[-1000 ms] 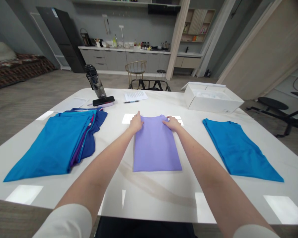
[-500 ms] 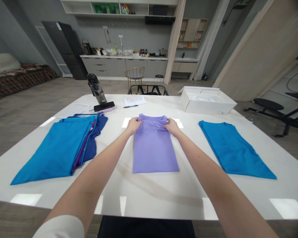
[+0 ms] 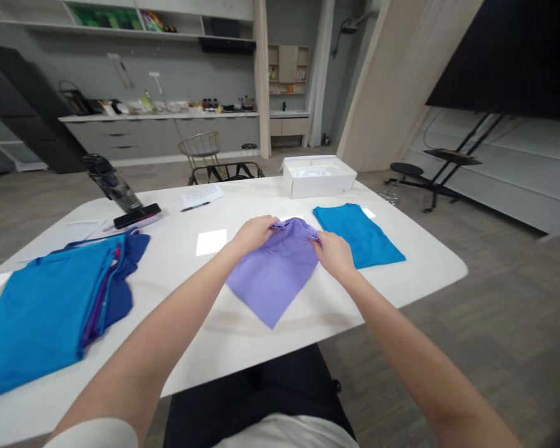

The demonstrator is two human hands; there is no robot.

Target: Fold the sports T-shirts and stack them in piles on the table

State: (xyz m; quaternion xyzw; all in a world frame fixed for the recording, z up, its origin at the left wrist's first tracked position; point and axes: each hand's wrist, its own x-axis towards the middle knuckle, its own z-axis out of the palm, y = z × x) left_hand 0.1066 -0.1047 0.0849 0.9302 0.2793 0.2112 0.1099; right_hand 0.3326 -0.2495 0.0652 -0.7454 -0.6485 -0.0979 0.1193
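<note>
A folded lavender shirt hangs between my two hands, its neckline raised and its lower corner pointing toward me over the white table. My left hand pinches the neckline end on the left. The opposite end is gripped by my right hand. Just beyond my right hand, a folded blue shirt lies flat. On the left of the table rests a stack of folded clothes, blue on top with purple and navy layers showing at its side.
At the table's far side stands an open white box. A handheld vacuum leans at the back left, with a pen and a printed sheet nearby. Behind the table is a black chair.
My view has turned right. Both hands have lifted the lavender shirt's neckline and shifted it toward the folded blue shirt; it was lying flat and straight before.
</note>
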